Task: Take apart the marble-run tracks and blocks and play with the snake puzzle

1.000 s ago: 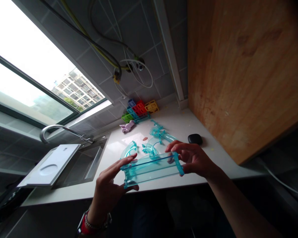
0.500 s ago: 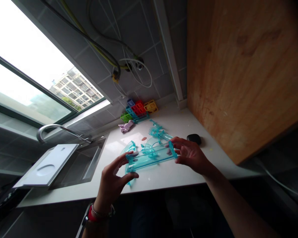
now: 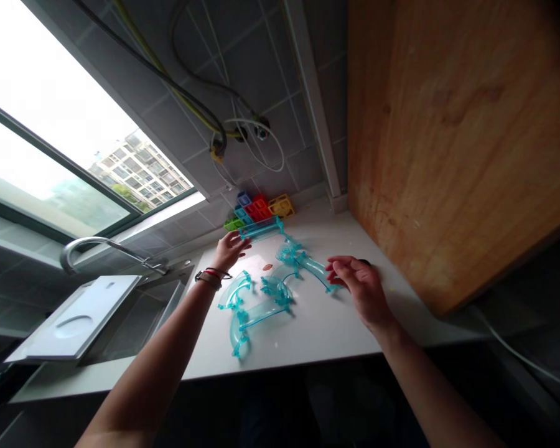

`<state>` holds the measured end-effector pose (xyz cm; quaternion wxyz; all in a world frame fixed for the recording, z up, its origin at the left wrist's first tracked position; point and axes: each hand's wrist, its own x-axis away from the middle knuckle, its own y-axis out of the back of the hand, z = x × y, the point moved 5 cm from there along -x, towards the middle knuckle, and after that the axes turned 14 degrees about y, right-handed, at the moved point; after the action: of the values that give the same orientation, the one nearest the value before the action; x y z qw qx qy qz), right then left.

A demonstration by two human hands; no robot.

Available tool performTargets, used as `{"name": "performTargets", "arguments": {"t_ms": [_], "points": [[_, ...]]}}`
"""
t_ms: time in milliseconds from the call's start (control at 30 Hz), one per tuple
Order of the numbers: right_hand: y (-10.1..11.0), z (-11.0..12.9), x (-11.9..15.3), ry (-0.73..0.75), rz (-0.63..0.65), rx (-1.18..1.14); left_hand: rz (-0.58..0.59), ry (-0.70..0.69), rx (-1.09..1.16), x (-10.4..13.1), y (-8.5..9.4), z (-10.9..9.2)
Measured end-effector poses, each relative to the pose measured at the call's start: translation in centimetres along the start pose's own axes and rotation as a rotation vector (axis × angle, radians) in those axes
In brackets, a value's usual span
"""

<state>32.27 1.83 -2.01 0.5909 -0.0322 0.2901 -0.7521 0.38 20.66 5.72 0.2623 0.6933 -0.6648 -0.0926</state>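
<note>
My left hand reaches to the back of the counter, its fingers around the left end of a straight, see-through teal plastic track piece. My right hand has bent fingers held apart beside the near end of another long teal piece; whether they touch it I cannot tell. Nearer me lies a straight teal piece that joins a curved one at its left. More curved teal pieces and a round-ended teal piece lie around it.
Red blocks, a yellow block and blue and green ones stand by the wall. A sink with a white board over it and a faucet is at left. A wooden panel borders the right. A dark object sits behind my right hand.
Both hands have let go of the straight teal piece, which now lies on the counter. My left hand has moved forward to the rear piece; the right has stayed at the right side.
</note>
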Motion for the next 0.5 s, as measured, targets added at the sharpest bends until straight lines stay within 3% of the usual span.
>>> {"name": "performTargets", "arguments": {"t_ms": [100,200,500], "points": [[0.0,-0.2,0.0,-0.022,0.002,0.005,0.001,0.107,0.068,-3.4,-0.2,1.7],[-0.2,-0.3,-0.1,-0.030,0.007,0.010,0.026,0.179,0.132,-5.3,-0.6,3.5],[-0.9,-0.4,0.1,-0.071,0.042,-0.011,0.084,0.265,0.317,-6.9,-1.6,7.3]]}}
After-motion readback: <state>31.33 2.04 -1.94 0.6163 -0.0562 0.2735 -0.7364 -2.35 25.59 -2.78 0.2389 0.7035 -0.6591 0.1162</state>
